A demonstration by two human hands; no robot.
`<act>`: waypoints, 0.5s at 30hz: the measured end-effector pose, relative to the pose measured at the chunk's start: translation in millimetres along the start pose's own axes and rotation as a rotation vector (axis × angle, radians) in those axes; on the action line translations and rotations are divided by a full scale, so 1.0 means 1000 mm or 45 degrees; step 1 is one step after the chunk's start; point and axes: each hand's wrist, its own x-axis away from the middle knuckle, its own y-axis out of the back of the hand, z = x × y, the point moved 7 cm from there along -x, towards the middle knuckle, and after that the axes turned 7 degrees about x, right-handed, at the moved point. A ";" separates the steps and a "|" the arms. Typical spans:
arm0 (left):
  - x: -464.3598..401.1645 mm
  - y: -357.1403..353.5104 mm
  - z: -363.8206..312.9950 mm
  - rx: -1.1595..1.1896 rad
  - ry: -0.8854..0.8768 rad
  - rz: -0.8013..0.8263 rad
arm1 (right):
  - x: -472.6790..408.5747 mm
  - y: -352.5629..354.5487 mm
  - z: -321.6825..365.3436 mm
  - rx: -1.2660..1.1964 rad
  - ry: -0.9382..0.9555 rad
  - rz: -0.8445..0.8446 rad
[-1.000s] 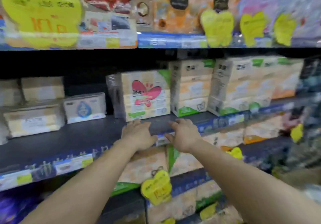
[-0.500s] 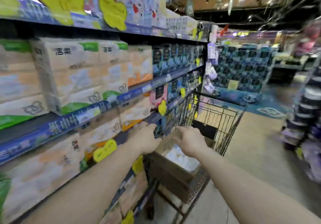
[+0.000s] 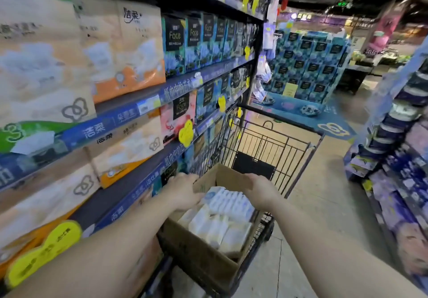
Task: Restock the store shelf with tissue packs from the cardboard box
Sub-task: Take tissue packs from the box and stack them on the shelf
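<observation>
An open cardboard box (image 3: 199, 255) sits in a black wire shopping cart (image 3: 274, 146). Inside it lie several white tissue packs (image 3: 228, 205), with a blue-and-white pack on top. My left hand (image 3: 183, 191) hovers over the box's left flap, its fingers bent down at the left end of the top pack. My right hand (image 3: 261, 190) is above the box's far right side, back of the hand up, fingertips hidden. Neither hand plainly grips anything. The store shelf (image 3: 139, 105) runs along my left, filled with tissue packs.
Yellow price tags (image 3: 186, 132) hang off the shelf edges. A stacked display of blue boxes (image 3: 308, 66) stands at the aisle's end, and more shelving (image 3: 403, 159) lines the right side. Bare floor (image 3: 324, 182) lies between the cart and the right shelves.
My view has swung from the shelf front to the aisle and cart. Both hands left the shelf edge and came down over the open box, closer to the tissue packs.
</observation>
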 end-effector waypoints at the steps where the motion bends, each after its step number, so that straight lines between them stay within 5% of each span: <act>1: -0.007 -0.003 0.001 0.018 0.005 0.017 | -0.010 -0.009 -0.005 0.005 -0.016 0.045; 9: -0.096 -0.067 0.026 0.253 0.209 0.166 | -0.117 -0.068 -0.079 0.007 -0.140 0.298; 15: -0.140 -0.157 0.033 0.530 0.521 0.221 | -0.200 -0.137 -0.110 0.229 0.093 0.627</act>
